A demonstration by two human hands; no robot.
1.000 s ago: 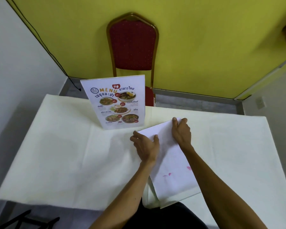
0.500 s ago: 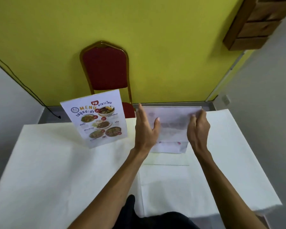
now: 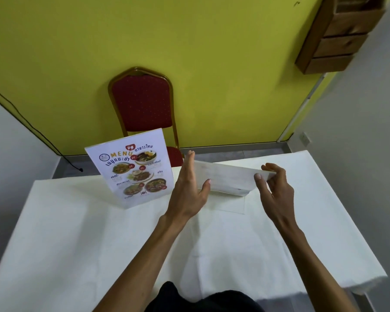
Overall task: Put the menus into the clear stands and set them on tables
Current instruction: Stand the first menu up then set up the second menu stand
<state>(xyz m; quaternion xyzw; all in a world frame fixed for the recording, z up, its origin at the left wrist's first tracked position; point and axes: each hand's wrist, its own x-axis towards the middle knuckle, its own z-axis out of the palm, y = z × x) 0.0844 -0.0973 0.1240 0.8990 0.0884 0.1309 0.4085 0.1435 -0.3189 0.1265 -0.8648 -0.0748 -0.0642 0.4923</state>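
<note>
A clear stand with a printed food menu [image 3: 134,168] stands upright on the white tablecloth [image 3: 77,233], left of my hands. A second stand with a menu [image 3: 227,180] is between my hands, its blank white back toward me, tilted forward so it looks short; its clear base shows on the cloth below. My left hand [image 3: 189,190] is flat against its left edge with the thumb on the sheet. My right hand [image 3: 274,185] pinches its upper right corner.
A red chair [image 3: 142,104] with a gold frame stands behind the table against the yellow wall. A wooden shelf unit [image 3: 338,32] hangs at the upper right. A black cable [image 3: 43,140] runs down the left wall to the floor.
The white sheet was lifted off the table and held upright in front of me. It has since tilted forward and come lower. The view rose and shifted right.
</note>
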